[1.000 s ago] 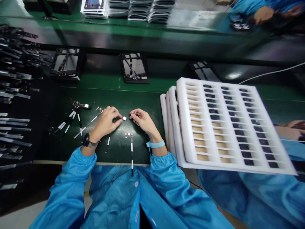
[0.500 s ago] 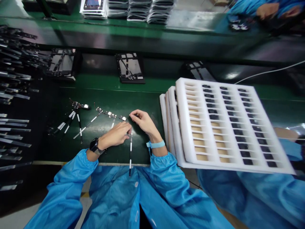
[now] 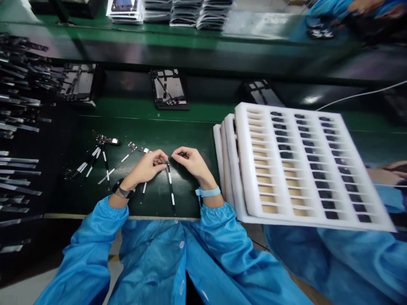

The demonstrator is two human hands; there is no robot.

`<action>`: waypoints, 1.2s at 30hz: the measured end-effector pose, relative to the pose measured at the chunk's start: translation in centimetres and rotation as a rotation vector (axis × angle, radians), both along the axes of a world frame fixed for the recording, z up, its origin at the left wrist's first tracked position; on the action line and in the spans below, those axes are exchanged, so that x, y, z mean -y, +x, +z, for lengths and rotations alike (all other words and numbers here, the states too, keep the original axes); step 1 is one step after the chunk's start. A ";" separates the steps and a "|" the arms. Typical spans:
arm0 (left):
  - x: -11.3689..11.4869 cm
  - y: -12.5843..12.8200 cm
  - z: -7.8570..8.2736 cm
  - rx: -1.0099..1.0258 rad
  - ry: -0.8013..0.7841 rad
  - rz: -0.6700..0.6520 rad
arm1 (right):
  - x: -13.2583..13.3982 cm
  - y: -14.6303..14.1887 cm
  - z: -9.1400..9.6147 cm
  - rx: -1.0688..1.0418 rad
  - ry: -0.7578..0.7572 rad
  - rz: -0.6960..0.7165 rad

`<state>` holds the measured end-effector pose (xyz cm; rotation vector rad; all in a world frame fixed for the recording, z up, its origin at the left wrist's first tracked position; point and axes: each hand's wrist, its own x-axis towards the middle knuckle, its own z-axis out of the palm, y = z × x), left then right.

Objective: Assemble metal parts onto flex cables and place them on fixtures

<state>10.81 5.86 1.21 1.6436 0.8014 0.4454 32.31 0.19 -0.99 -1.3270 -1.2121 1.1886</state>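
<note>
My left hand (image 3: 149, 167), closed in a pinch, grips the upper end of a black-and-white flex cable (image 3: 171, 182). The strip hangs down toward the bench's front edge. Close beside it, my right hand (image 3: 192, 162) is also closed, its fingertips around a small dark part (image 3: 182, 155) that they mostly hide. A narrow gap separates the two hands. Left of them on the green bench lie another flex cable assembly (image 3: 132, 146), partly crossed by others, and a fanned bunch of cables (image 3: 101, 140). A further cable (image 3: 143, 192) shows below my left wrist.
Stacked white foam trays (image 3: 244, 161) with slots of dark parts stand at the right. Many flex strips (image 3: 20, 165) line the left side. Opened flat devices (image 3: 170, 89) sit on the belt behind. A co-worker's hands (image 3: 365, 6) are at the far right top.
My left hand has moved up and slightly left, lifting the flex cable away from the bench's front edge. My right hand stays nearly in place. The devices behind have shifted slightly left.
</note>
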 end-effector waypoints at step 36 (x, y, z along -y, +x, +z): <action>-1.3 -0.5 0.2 0.069 -0.163 0.158 | 0.2 -0.9 -0.4 -0.001 0.001 0.173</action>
